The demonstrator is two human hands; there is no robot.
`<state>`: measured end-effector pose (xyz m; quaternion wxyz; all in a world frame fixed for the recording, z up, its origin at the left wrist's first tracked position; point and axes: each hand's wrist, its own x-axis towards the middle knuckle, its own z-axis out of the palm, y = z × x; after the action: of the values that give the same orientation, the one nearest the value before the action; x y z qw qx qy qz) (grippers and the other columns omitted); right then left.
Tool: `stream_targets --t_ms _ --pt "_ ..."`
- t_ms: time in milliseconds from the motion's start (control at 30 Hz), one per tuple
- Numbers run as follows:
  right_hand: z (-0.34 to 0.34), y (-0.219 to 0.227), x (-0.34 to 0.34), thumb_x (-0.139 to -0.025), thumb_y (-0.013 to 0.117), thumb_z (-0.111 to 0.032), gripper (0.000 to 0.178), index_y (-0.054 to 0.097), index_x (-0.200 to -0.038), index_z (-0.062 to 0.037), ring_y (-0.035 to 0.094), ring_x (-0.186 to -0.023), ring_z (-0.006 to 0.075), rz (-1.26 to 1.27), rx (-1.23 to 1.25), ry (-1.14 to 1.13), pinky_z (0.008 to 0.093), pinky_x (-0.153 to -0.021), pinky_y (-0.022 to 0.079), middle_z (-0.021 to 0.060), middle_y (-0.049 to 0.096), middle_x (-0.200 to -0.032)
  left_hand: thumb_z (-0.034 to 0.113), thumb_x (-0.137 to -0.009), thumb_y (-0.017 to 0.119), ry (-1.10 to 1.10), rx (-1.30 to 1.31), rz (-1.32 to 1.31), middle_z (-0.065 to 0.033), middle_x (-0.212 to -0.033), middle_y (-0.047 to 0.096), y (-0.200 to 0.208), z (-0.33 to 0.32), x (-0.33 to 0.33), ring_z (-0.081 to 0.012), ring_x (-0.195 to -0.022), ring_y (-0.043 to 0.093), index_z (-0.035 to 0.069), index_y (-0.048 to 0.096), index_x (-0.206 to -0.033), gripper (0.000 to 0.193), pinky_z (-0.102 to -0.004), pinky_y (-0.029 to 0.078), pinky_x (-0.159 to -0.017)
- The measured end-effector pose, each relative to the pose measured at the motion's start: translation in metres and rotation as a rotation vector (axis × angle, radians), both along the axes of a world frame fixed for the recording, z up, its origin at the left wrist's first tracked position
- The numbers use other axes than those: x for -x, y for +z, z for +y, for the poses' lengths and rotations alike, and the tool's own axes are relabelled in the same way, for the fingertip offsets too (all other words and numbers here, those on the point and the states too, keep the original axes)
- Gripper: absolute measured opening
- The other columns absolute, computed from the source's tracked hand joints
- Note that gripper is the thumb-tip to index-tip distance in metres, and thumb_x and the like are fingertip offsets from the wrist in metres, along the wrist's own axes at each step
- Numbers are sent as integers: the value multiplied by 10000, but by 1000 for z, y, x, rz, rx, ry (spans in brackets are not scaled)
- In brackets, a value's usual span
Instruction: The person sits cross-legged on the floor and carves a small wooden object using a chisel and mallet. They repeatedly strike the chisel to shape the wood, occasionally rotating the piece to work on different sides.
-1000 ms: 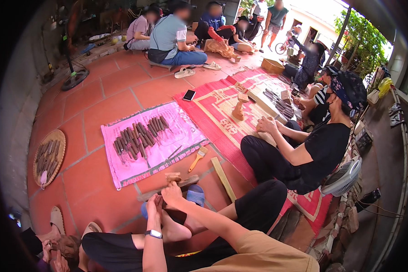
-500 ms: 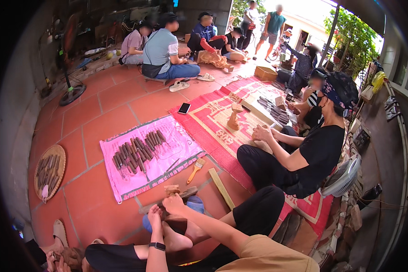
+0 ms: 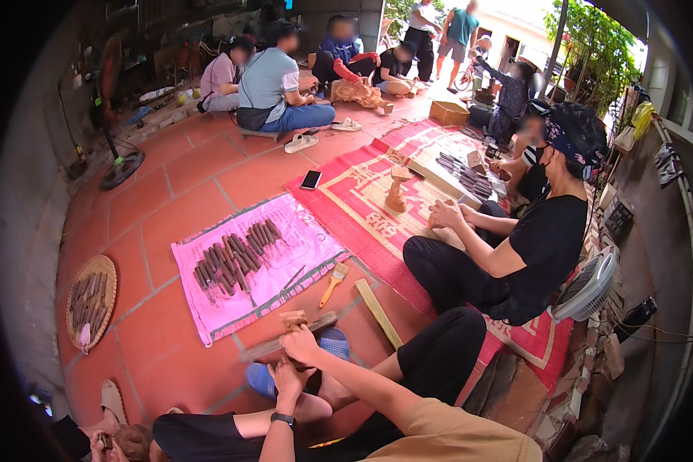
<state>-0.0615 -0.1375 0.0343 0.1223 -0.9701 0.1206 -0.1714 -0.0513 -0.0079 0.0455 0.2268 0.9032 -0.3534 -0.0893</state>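
A small carved piece of light wood (image 3: 292, 317) sticks up beyond my right hand (image 3: 300, 343), whose fingers are closed round it. It sits against a rough wooden bar (image 3: 263, 350) lying on the floor between my feet. Just below, my left hand (image 3: 289, 379) is bent at the wrist and drawn in close under the right one. Its fingers look curled; something dark brown (image 3: 313, 379) shows beside them, but what they grip is hidden. Blue patterned slippers (image 3: 333, 343) lie next to the bar.
Many dark-handled carving tools (image 3: 229, 263) lie on a pink cloth (image 3: 200, 323). A paintbrush (image 3: 333, 283) and a wooden strip (image 3: 378, 314) lie ahead. More tools fill a round basket (image 3: 108, 269) at left. A person in black (image 3: 547, 239) sits close on the right.
My left hand has moved from beside the right hand to a lower place, nearer the dark brown thing. The right hand stays on the carved wood. The view has shifted slightly.
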Motion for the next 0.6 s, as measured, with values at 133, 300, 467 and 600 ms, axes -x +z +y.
stream_targets --t_ms 133,300,467,600 --pt "10 2 -6 -772 565 -174 120 675 -752 -131 647 -741 277 128 -11 8 446 -741 419 108 672 -724 450 -693 761 -106 -129 47 -208 -1025 679 -23 5 -23 -305 -1030 642 -45 486 -1277 814 -564 69 -1141" --pt "2 -1 -8 -758 558 -138 137 688 -799 -127 635 -755 298 -13 -146 -120 446 -771 415 111 670 -722 334 -714 746 -100 -353 -47 -138 -923 708 -8 1 -17 -329 -1082 617 16 547 -1256 659 -586 -24 -1134" --pt "20 2 9 -780 551 -178 161 684 -698 -140 651 -750 265 20 -56 6 430 -782 415 104 668 -717 320 -718 745 -166 -351 -293 -94 -1044 685 -15 7 -16 -342 -1197 540 69 590 -1239 599 -607 -43 -1127" --pt "0 -6 3 -785 559 -190 166 703 -738 -121 643 -771 281 -153 -227 -86 435 -758 424 97 671 -739 282 -717 733 -179 -387 -219 -89 -1060 676 -13 2 -13 -347 -1172 544 66 640 -1165 506 -597 -24 -1136"
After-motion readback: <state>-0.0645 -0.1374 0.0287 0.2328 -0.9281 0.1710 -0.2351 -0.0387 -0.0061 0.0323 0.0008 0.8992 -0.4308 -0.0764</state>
